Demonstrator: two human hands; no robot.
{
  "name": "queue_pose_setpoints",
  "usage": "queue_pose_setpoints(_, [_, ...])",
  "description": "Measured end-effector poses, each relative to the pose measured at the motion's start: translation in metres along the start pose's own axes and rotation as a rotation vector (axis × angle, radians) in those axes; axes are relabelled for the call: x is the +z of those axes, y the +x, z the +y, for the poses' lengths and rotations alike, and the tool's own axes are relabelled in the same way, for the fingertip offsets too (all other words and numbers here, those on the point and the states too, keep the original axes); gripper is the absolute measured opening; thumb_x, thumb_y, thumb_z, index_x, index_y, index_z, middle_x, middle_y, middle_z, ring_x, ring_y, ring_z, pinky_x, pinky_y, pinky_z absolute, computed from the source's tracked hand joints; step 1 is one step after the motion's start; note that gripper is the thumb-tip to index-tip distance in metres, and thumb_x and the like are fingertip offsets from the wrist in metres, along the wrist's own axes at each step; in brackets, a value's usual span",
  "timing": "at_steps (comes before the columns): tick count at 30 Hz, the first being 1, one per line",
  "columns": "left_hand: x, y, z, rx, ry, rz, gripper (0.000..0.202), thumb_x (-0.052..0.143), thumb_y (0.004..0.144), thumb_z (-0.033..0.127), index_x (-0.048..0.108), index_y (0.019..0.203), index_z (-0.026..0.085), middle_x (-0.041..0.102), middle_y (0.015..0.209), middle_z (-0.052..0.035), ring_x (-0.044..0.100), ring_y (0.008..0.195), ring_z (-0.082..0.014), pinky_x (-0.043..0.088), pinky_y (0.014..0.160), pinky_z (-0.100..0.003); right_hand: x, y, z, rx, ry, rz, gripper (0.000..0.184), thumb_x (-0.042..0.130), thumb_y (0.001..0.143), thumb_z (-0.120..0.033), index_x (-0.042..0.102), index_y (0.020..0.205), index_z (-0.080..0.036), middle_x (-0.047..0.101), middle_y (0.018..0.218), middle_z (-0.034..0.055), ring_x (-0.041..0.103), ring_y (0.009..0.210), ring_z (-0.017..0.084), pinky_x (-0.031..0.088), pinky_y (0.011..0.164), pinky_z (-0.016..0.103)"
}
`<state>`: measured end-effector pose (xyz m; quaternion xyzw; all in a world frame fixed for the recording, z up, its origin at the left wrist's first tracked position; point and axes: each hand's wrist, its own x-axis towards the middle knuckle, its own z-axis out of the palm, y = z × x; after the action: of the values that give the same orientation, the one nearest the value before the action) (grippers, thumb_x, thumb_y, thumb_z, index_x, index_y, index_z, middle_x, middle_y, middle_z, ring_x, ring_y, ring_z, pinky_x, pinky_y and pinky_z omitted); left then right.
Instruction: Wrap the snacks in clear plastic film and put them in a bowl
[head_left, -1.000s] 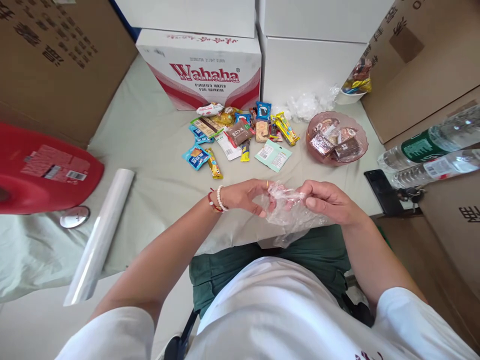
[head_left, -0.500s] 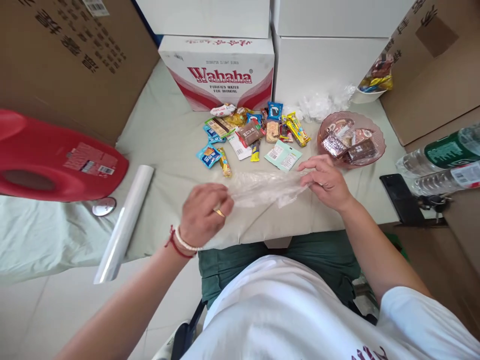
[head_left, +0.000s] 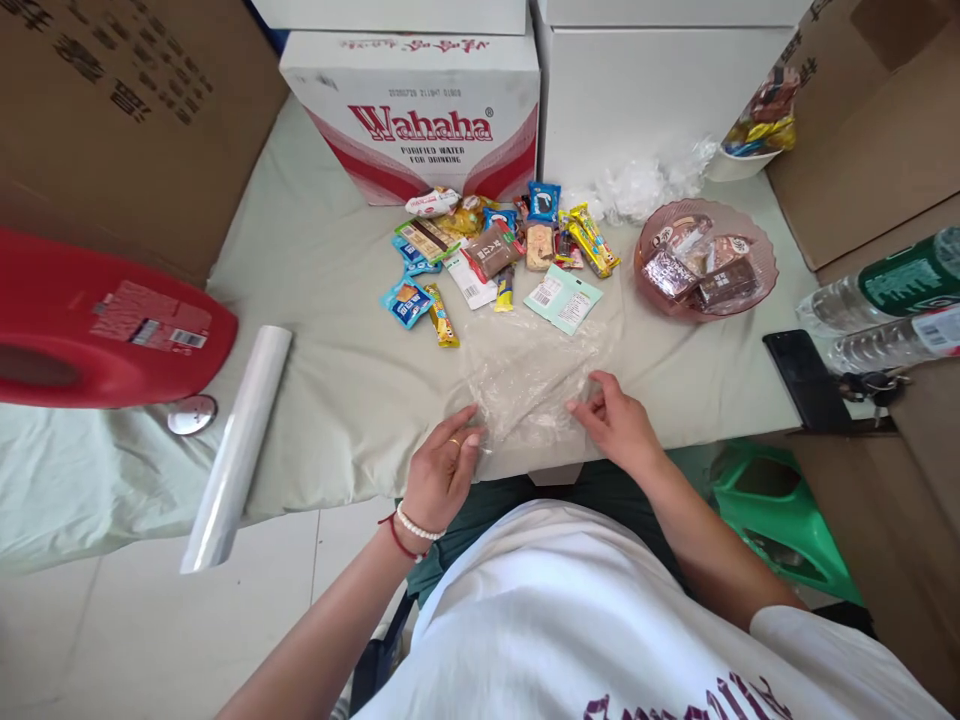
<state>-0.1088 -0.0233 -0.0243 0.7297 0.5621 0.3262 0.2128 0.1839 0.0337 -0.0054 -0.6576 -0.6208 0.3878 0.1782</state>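
A thin, crinkled sheet of clear plastic film [head_left: 529, 385] lies spread on the cloth-covered table in front of me. My left hand [head_left: 444, 465], with a ring and bracelets, has its thumb and fingers closed on the near left edge of the film. At the right edge, my right hand [head_left: 621, 422] pinches the film between thumb and fingers. Just beyond the film are a pale green packet [head_left: 562, 298], a yellow snack bar [head_left: 442, 317] and a blue packet [head_left: 406, 301]. A brown packet [head_left: 493, 250] lies among several other wrapped snacks.
A pink glass bowl [head_left: 761, 270] of wrapped snacks stands right, near a phone [head_left: 806, 380] and plastic bottles [head_left: 892, 340]. On the left are a film roll [head_left: 240, 440] and a red jug [head_left: 172, 330]. A Wahaha carton [head_left: 442, 85] and crumpled plastic [head_left: 645, 190] are behind.
The film, stretched between my hands above the table, is now lowered and spread flat. Both hands have come down toward the near edge, the left one moving right. The view has shifted slightly.
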Motion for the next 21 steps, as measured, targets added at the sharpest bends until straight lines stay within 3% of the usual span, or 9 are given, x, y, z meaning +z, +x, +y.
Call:
queue_pose_setpoints(3, [0.008, 0.003, -0.002, 0.037, 0.11, 0.028, 0.021, 0.056, 0.099, 0.031, 0.076, 0.1, 0.023, 0.071, 0.135, -0.0129, 0.067, 0.124, -0.029, 0.056, 0.107, -0.051, 0.016, 0.001, -0.014, -0.046, -0.025, -0.046, 0.076, 0.072, 0.087, -0.034, 0.04, 0.155, -0.021, 0.073, 0.099, 0.0032, 0.066, 0.077, 0.02, 0.051, 0.074, 0.034])
queue_pose_setpoints(6, [0.009, -0.001, -0.006, 0.077, 0.203, 0.012, 0.021, 0.058, 0.097, 0.028, 0.074, 0.11, 0.025, 0.072, 0.135, -0.0118, 0.063, 0.131, -0.0309, 0.051, 0.11, -0.054, 0.012, 0.007, -0.011, -0.106, 0.087, -0.106, 0.067, 0.063, 0.086, -0.02, 0.046, 0.15, -0.024, 0.073, 0.096, 0.0011, 0.065, 0.077, 0.017, 0.052, 0.078, 0.033])
queue_pose_setpoints(9, [0.004, -0.012, -0.01, 0.053, 0.255, -0.012, 0.032, 0.058, 0.098, 0.03, 0.066, 0.128, 0.025, 0.072, 0.136, -0.0117, 0.062, 0.135, -0.0304, 0.042, 0.117, -0.055, -0.003, 0.01, 0.007, -0.124, 0.238, -0.078, 0.053, 0.064, 0.086, -0.027, 0.055, 0.139, -0.024, 0.071, 0.092, 0.0007, 0.063, 0.076, 0.017, 0.053, 0.079, 0.033])
queue_pose_setpoints(12, [0.0, -0.02, -0.013, 0.005, 0.215, -0.022, 0.036, 0.056, 0.1, 0.031, 0.06, 0.135, 0.025, 0.071, 0.139, -0.0109, 0.061, 0.137, -0.0276, 0.036, 0.122, -0.054, -0.015, 0.005, 0.022, -0.062, 0.305, -0.033, 0.037, 0.065, 0.089, -0.042, 0.062, 0.121, -0.023, 0.067, 0.085, 0.0007, 0.059, 0.07, 0.016, 0.05, 0.068, 0.031])
queue_pose_setpoints(15, [-0.001, -0.022, -0.013, -0.023, 0.159, -0.023, 0.022, 0.054, 0.101, 0.029, 0.066, 0.119, 0.024, 0.071, 0.139, -0.01, 0.061, 0.138, -0.026, 0.034, 0.123, -0.053, -0.014, -0.005, 0.02, -0.033, 0.268, -0.05, 0.035, 0.062, 0.093, -0.056, 0.065, 0.105, -0.023, 0.063, 0.078, 0.0007, 0.055, 0.065, 0.016, 0.046, 0.06, 0.03])
queue_pose_setpoints(17, [-0.001, -0.021, -0.012, -0.03, 0.139, -0.036, 0.018, 0.052, 0.102, 0.029, 0.068, 0.107, 0.024, 0.071, 0.139, -0.0098, 0.06, 0.139, -0.0258, 0.032, 0.124, -0.053, -0.007, -0.012, 0.013, -0.055, 0.194, -0.062, 0.04, 0.065, 0.091, -0.06, 0.066, 0.105, -0.022, 0.065, 0.083, 0.0021, 0.055, 0.066, 0.016, 0.047, 0.063, 0.031])
queue_pose_setpoints(21, [-0.002, -0.019, -0.011, -0.057, 0.105, -0.054, 0.024, 0.046, 0.105, 0.028, 0.07, 0.101, 0.023, 0.07, 0.14, -0.0095, 0.057, 0.142, -0.0249, 0.032, 0.125, -0.054, 0.006, -0.013, 0.004, -0.054, 0.115, -0.054, 0.033, 0.069, 0.088, -0.047, 0.067, 0.111, -0.023, 0.068, 0.087, 0.0026, 0.058, 0.069, 0.017, 0.049, 0.066, 0.032])
